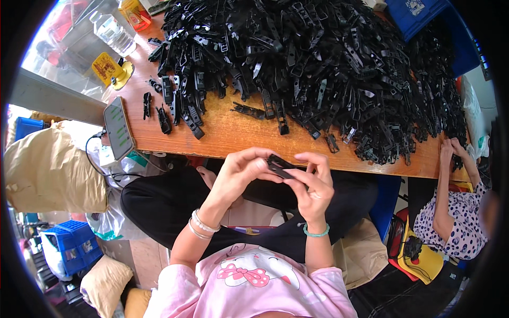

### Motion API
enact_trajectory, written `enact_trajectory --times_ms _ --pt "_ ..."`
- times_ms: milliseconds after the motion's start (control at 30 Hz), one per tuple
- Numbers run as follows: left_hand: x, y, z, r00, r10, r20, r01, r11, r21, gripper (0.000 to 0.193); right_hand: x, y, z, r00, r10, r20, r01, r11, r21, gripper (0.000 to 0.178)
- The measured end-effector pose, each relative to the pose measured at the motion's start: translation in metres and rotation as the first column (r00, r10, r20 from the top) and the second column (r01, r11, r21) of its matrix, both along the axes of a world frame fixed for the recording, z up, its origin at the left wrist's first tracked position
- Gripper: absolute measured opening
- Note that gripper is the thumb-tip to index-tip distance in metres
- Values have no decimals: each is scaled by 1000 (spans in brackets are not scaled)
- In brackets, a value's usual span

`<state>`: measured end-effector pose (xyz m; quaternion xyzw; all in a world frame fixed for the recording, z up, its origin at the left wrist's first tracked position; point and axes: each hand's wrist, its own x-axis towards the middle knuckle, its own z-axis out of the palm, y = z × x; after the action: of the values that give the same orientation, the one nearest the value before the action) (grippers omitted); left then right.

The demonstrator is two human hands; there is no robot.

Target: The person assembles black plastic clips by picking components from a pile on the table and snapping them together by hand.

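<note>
My left hand (241,172) and my right hand (314,185) meet just off the table's front edge. Between them is a small, long black plastic part (279,165) with an opening along its middle. The left thumb and fingers pinch one end of it. At the other end, the right thumb and fingers grip it, with one finger raised. Part of the piece is hidden behind my fingertips. On the wooden table (222,116) beyond lies a big heap of similar black plastic parts (297,63). A few single ones (163,120) lie apart at the left.
A phone (119,128) with a cable leans at the table's left edge. Behind it stand a yellow holder (108,70) and a clear bottle (113,34). A blue bin (419,16) is at the far right. Another person's hands (452,146) touch the heap's right end.
</note>
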<state>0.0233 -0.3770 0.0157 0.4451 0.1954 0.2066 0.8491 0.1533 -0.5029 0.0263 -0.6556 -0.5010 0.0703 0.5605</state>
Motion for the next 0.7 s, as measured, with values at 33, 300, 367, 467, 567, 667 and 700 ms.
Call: enact_trajectory --times_ms 33,300,367,467,567,667,700 --pt "8 6 5 996 48 -82 -37 991 132 25 -1 -3 -8 994 -50 -99 54 998 39 20" --pt "27 55 -10 783 613 -110 226 -116 967 17 -12 6 -12 831 -204 -518 245 970 10 11" --pt "18 41 -4 840 525 -137 40 192 981 15 -12 9 -14 861 -241 -447 286 958 34 13" --pt "5 18 -2 930 294 -220 -139 836 531 13 -12 9 -12 610 -42 -791 127 991 46 13" --pt "0 10 1 967 179 -180 -88 901 424 16 -15 11 -10 595 -48 -802 88 996 6 13" --pt "-4 7 -5 977 154 -151 -79 908 412 17 -16 10 -8 593 -39 -804 45 999 -16 12" --pt "-4 6 -6 977 150 -151 -79 915 395 18 -16 10 -7 598 -25 -801 1 1000 -31 12"
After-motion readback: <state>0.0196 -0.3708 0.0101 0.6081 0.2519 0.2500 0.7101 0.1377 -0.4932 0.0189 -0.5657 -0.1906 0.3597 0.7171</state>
